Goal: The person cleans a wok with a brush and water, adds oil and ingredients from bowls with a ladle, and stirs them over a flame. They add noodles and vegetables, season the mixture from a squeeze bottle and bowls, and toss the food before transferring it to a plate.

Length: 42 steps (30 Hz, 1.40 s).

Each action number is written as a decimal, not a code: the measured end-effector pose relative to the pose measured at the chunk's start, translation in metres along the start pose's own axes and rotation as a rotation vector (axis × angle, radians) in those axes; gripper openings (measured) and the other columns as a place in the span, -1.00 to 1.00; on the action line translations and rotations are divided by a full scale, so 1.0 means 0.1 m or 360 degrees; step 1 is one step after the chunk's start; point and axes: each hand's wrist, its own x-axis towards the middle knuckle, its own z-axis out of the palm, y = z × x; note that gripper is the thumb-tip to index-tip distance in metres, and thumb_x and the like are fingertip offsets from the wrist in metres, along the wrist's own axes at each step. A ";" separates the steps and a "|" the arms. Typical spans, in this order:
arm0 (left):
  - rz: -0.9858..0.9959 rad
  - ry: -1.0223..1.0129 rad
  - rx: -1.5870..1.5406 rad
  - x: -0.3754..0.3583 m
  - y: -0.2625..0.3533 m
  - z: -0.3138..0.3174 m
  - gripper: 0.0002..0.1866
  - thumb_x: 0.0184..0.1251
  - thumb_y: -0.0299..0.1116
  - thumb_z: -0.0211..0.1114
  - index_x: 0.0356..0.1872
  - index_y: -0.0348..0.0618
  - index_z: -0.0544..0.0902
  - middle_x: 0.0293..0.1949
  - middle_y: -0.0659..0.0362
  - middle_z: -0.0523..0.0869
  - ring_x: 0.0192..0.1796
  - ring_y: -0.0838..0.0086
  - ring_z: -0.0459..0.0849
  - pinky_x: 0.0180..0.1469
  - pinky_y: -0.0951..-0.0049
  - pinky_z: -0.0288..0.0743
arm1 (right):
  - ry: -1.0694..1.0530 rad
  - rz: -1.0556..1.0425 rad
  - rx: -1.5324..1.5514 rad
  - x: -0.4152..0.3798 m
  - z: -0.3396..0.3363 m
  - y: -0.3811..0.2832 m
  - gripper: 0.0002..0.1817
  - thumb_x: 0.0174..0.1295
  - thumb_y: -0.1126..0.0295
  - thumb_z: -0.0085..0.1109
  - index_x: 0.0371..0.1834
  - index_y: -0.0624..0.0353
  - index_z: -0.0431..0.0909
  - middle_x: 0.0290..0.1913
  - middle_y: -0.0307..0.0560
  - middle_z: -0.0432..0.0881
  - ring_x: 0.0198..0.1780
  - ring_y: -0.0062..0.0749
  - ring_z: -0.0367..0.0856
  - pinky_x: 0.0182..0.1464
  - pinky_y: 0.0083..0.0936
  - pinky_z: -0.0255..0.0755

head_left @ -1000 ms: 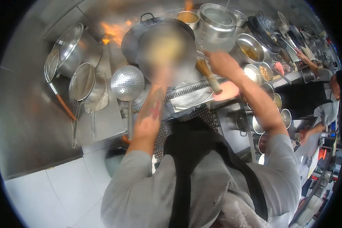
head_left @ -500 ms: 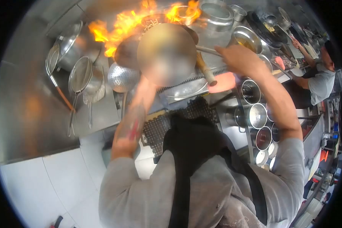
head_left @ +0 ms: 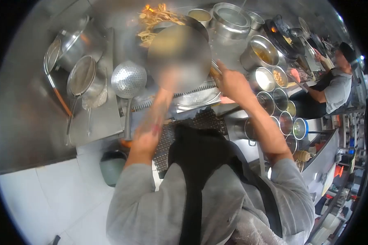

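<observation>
Noodles (head_left: 159,19) are up in the air above the far side of a dark wok (head_left: 199,27), with a small flame among them. A round blurred patch covers most of the wok. My left hand (head_left: 167,81) reaches into that patch on the wok's near side; its fingers and whatever they hold are hidden. My right hand (head_left: 234,83) is closed round a metal utensil handle (head_left: 215,66) at the right of the wok, and the utensil's head is hidden by the blur. Left of the wok lies a perforated skimmer (head_left: 129,78), its handle toward me.
Strainers (head_left: 82,75) and a large pot (head_left: 84,43) stand on the left counter. Behind the wok are a small pot (head_left: 200,16) and a lidless pot (head_left: 232,20). Several containers (head_left: 265,79) line the right side. A co-worker (head_left: 337,79) stands at another wok (head_left: 283,38).
The large flames have shrunk to a small one. Noodles have risen out of the wok, spreading above its far side. My right hand has come lower and closer to the wok.
</observation>
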 end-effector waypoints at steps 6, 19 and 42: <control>-0.0062 0.0021 -0.0159 0.56 0.31 0.14 -0.87 0.50 -0.31 0.11 -0.13 -0.09 0.56 -0.31 0.16 0.67 -0.36 0.37 0.68 -0.46 0.20 0.57 | 0.0281 0.0276 0.0693 -0.31 0.92 -0.05 -0.48 0.46 0.32 -0.02 0.44 0.26 0.29 -0.13 0.52 0.62 -0.06 0.29 0.66 0.01 -0.08 0.52; 0.0068 -0.0548 0.0665 -0.86 0.17 -0.61 -0.54 0.43 -0.33 0.26 0.27 -0.13 0.35 0.00 0.03 0.65 -0.14 0.27 0.73 -0.24 0.24 0.71 | 0.0360 0.0816 0.0372 -1.02 1.55 1.01 -0.49 0.40 0.28 0.05 0.42 0.03 0.37 -0.29 0.40 0.65 -0.23 0.25 0.69 -0.18 0.01 0.54; -0.1701 -0.1983 0.0409 -3.83 -1.95 1.03 -0.24 0.39 0.00 0.30 0.41 -0.36 0.30 0.36 -0.06 0.47 0.42 0.16 0.42 0.49 0.04 0.21 | 0.1324 0.1289 0.2055 -4.55 0.05 0.28 -0.75 0.40 0.34 0.21 0.06 0.20 0.55 -0.07 -0.30 0.68 -0.06 -0.66 0.60 0.06 -0.61 0.43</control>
